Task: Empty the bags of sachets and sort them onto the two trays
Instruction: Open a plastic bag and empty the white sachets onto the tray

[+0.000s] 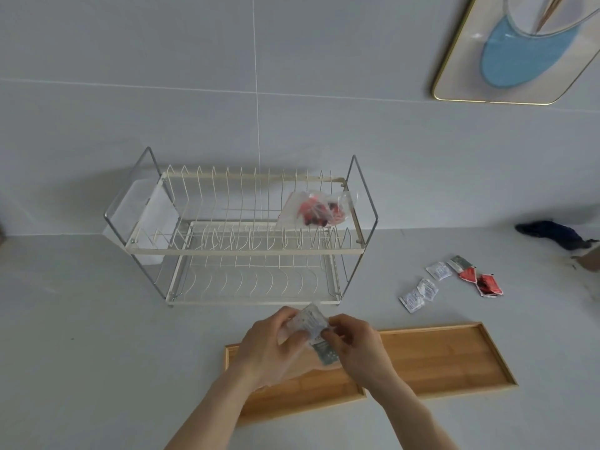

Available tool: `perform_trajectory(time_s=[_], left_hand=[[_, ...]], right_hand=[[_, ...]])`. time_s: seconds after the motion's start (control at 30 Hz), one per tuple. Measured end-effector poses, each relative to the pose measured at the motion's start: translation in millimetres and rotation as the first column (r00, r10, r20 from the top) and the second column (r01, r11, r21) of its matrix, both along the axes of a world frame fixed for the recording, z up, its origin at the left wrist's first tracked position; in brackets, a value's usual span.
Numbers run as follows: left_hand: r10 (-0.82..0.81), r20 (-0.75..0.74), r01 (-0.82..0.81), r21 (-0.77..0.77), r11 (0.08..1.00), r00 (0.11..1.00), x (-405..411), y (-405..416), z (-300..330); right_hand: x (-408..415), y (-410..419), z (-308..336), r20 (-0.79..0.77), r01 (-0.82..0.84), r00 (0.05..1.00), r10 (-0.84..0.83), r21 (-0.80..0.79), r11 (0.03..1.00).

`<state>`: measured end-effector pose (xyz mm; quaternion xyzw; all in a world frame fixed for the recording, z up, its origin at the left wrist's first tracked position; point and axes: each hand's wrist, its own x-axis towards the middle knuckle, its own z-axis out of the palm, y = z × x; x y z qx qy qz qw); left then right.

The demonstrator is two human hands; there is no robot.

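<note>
My left hand (264, 347) and my right hand (355, 347) both grip a clear plastic bag (308, 323) with white and green sachets inside, held above the left wooden tray (302, 401). A second wooden tray (454, 358) lies beside it to the right. Another clear bag of red sachets (319, 209) rests on the upper tier of the dish rack (240, 235). Loose white sachets (422, 292) and red sachets (483, 280) lie on the counter to the right.
The two-tier wire dish rack stands against the tiled wall behind the trays. A dark blue cloth (555, 235) lies at the far right. A framed picture (519, 50) hangs on the wall, upper right.
</note>
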<state>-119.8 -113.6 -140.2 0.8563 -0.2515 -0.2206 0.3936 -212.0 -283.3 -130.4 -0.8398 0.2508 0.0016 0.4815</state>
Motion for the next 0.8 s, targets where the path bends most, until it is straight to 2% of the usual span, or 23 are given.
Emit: perform_trajectory(time_s=[0.1, 0.5, 0.7, 0.8], left_hand=[[0.031, -0.014, -0.032, -0.048, 0.998, 0.999, 2, -1, 0], [0.041, -0.085, -0.044, -0.042, 0.998, 0.996, 15, -1, -25], [-0.021, -0.091, 0.031, 0.102, 0.994, 0.996, 17, 11, -32], [0.01, -0.105, -0.001, 0.087, 0.996, 0.994, 16, 11, -35]], right_hand=[[1, -2, -3, 0.022, -0.005, 1.0, 0.006, -0.07, 0.998], [4, -5, -13, 0.058, 0.013, 0.998, -0.009, -0.071, 0.997], [3, -5, -11, 0.098, 0.042, 0.994, -0.045, 0.032, 0.999], [3, -4, -6, 0.095, 0.095, 0.989, -0.115, 0.19, 0.977]])
